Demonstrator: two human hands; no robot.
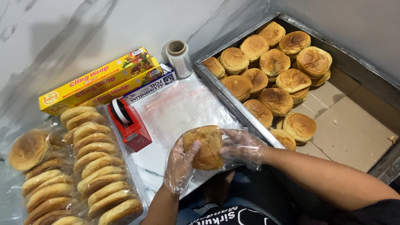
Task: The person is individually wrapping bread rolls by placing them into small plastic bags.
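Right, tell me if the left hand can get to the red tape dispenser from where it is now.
Probably yes, once freed. The left hand is holding the bun stack together with the right hand. The red tape dispenser stands close by to its left on the counter, with nothing between them.

Loose, crinkled clear plastic gloves cover both the left hand [180,163] and the right hand [241,146], ending near the wrists; forearms are bare; a dark garment with white lettering shows below.
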